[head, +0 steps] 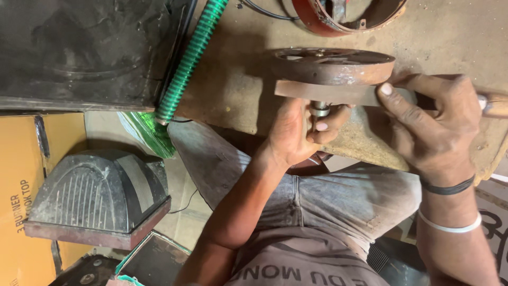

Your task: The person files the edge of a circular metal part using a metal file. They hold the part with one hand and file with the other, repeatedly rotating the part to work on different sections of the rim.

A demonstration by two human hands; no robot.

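A rusty brown metal wheel [338,64] with a short shiny shaft [319,109] under it sits at the edge of a worn wooden board [233,85]. My left hand [296,132] grips the shaft from below, fingers curled around it. My right hand [431,124] holds a flat rusty file [328,92] with a wooden handle [495,105], its blade lying across the wheel's lower rim. My index finger presses on the blade.
A green ribbed hose [188,61] runs down the board's left side. A red round metal housing [344,16] lies at the top. A dark ribbed cover [98,193] rests on cardboard boxes [21,185] at left. My knees are under the board.
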